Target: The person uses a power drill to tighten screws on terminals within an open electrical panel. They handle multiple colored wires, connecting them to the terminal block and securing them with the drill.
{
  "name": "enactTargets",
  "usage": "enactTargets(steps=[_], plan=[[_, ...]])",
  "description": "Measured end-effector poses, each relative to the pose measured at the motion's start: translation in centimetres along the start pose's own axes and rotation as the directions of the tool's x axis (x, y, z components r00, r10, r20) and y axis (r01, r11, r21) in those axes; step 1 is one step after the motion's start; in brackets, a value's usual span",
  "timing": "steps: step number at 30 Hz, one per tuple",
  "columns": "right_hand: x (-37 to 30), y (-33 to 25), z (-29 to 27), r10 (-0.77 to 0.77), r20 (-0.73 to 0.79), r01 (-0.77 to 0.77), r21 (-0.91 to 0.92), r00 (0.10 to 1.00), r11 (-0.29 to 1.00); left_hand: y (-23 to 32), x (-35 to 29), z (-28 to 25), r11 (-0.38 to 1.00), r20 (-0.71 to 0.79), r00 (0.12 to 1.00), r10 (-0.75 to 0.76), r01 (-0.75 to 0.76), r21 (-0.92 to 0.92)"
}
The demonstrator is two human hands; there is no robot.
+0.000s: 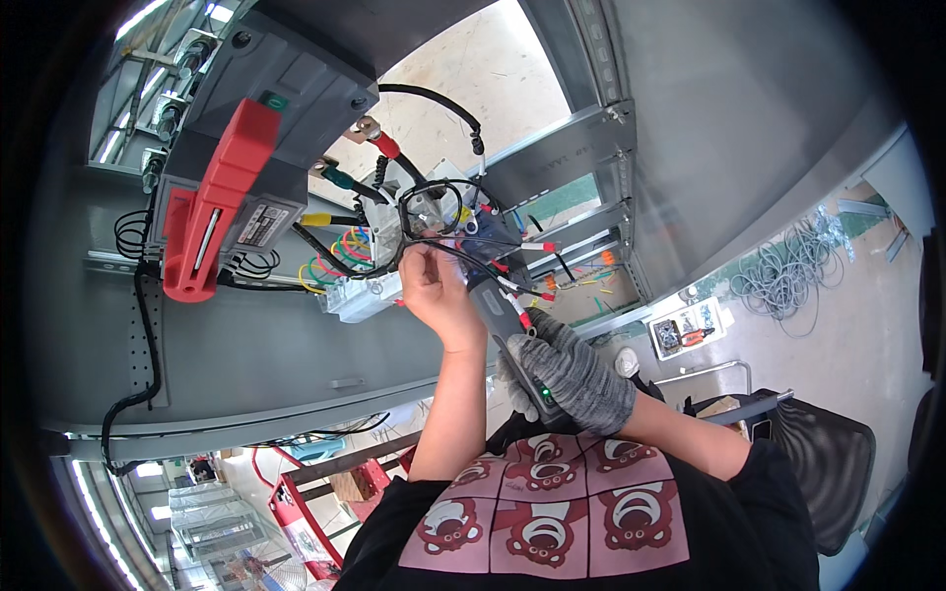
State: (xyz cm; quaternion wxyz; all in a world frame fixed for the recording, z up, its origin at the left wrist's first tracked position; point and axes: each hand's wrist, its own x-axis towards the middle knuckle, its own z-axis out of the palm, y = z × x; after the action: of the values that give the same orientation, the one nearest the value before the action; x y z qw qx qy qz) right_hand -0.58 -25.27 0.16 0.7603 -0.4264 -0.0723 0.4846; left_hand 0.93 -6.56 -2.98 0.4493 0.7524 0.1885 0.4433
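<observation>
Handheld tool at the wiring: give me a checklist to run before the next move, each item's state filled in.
1. Right hand wrapped around the handheld tool: ok.
2. Tool's green light lit: ok.
3. Glove on both hands: not ok; the left hand is bare.
4. Left hand well away from the black wires: not ok; its fingers are right at them.
5. Tool's tip seated on a fastener: cannot tell; the tip is obscured.

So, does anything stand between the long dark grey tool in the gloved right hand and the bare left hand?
Yes: thin black wires with red-sleeved ends run across near the tool's far end, beside the bare left hand. Whether they touch the tool is unclear. The grey-gloved right hand grips the tool.
</observation>
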Motion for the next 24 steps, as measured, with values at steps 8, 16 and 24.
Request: enactTargets(steps=[8,16,24], plan=[[0.1,0.0,-1.2,0.006,0.047,-0.003,-0.061,0.999,0.998,0.4,-0.1,0.3,1.000,-0.025,0.999,-0.031,0.031,-0.004],[-0.4,-0.6,-1.6,0.034,0.007,-0.033,-0.129,0.999,0.991,-0.2,0.1,0.9,0.993,-0.068,0.997,0.030,-0.038,-0.113],[0.1,0.6,-1.8,0.051,0.030,-0.049,-0.067,0.998,0.997,-0.2,0.1,0.4,0.999,-0.018,1.000,-0.008,0.007,-0.045]])
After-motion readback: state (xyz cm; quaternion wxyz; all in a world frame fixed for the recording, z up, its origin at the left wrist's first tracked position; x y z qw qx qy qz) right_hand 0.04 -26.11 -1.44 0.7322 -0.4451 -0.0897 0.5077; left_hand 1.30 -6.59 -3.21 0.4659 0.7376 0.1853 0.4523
